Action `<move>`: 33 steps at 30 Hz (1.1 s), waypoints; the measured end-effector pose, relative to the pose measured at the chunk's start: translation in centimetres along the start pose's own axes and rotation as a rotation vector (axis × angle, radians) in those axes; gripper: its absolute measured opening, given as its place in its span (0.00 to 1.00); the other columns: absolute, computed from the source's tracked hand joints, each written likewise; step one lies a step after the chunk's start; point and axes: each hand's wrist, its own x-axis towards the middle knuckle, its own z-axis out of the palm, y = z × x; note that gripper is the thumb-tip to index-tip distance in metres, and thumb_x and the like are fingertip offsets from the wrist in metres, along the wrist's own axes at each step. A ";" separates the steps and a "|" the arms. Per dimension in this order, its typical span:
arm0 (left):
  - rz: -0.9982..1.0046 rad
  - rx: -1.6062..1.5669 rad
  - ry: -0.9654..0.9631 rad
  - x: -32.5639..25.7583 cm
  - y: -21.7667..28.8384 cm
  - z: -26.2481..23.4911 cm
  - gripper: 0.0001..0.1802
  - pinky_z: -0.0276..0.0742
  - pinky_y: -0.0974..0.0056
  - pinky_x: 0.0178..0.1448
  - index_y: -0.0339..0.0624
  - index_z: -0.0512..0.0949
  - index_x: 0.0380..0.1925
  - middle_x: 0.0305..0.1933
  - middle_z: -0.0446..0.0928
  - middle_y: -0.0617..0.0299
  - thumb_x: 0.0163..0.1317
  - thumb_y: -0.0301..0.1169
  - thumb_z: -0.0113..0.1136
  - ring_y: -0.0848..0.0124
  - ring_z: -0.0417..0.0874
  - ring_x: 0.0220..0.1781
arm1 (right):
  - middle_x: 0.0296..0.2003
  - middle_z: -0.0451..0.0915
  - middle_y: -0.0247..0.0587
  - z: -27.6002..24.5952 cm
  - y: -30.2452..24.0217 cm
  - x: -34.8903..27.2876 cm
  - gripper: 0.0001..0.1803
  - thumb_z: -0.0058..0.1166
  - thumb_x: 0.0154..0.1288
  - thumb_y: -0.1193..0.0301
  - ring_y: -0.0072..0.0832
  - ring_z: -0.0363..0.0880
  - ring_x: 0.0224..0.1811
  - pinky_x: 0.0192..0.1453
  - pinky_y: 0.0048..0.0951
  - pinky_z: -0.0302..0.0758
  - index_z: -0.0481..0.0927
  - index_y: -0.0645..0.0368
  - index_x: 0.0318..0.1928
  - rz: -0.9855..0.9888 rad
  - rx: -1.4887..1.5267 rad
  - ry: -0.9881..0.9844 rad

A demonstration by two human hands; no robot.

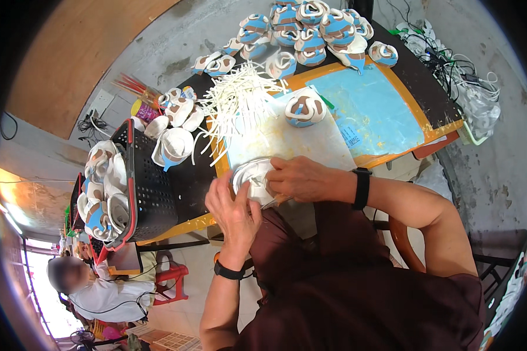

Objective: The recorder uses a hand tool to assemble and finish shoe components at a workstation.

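Both my hands are on a white, rounded cloth cup with a layered rim, held at the table's near edge over my lap. My left hand grips its left and near side, with fingers reaching inside the hollow. My right hand has its fingers closed in a pinch on the right rim; its fingertips are partly hidden. Just beyond them stands a finished-looking cup in blue, brown and white patterned cloth. To its left spreads a loose heap of thin white strips.
Several patterned cups are piled at the back. A black basket of similar pieces stands left, near a loose cup. A blue sheet covers the table's right. Cables hang by the wall; another person sits lower left.
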 end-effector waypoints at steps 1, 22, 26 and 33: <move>-0.004 0.012 0.018 0.6 0.0 0.0 0.15 0.58 0.45 0.67 0.37 0.83 0.37 0.58 0.72 0.48 0.45 0.24 0.60 0.45 0.66 0.63 | 0.32 0.74 0.29 0.1 0.1 0.0 0.04 0.59 0.49 0.73 0.30 0.73 0.44 0.39 0.31 0.76 0.77 0.55 0.27 -0.007 -0.002 0.001; 0.058 -0.036 -0.241 6.6 -2.5 3.3 0.09 0.65 0.57 0.51 0.42 0.83 0.25 0.39 0.71 0.56 0.41 0.22 0.72 0.58 0.74 0.47 | 0.40 0.75 0.27 2.0 1.4 -0.3 0.10 0.60 0.55 0.70 0.25 0.70 0.48 0.50 0.31 0.63 0.80 0.47 0.39 0.022 0.047 0.029; 0.126 -0.075 -0.308 7.7 -2.6 3.2 0.05 0.65 0.56 0.48 0.40 0.83 0.23 0.35 0.71 0.56 0.43 0.24 0.71 0.59 0.74 0.43 | 0.41 0.75 0.25 2.2 1.4 -0.7 0.10 0.59 0.55 0.73 0.25 0.71 0.49 0.50 0.31 0.63 0.81 0.45 0.39 0.069 0.039 -0.006; 0.269 -0.013 -0.306 7.2 -2.9 3.6 0.05 0.68 0.57 0.48 0.36 0.82 0.26 0.40 0.71 0.55 0.47 0.24 0.66 0.58 0.73 0.47 | 0.40 0.74 0.23 2.3 1.3 -0.8 0.14 0.57 0.52 0.79 0.24 0.71 0.47 0.50 0.31 0.60 0.81 0.44 0.37 0.081 0.086 0.074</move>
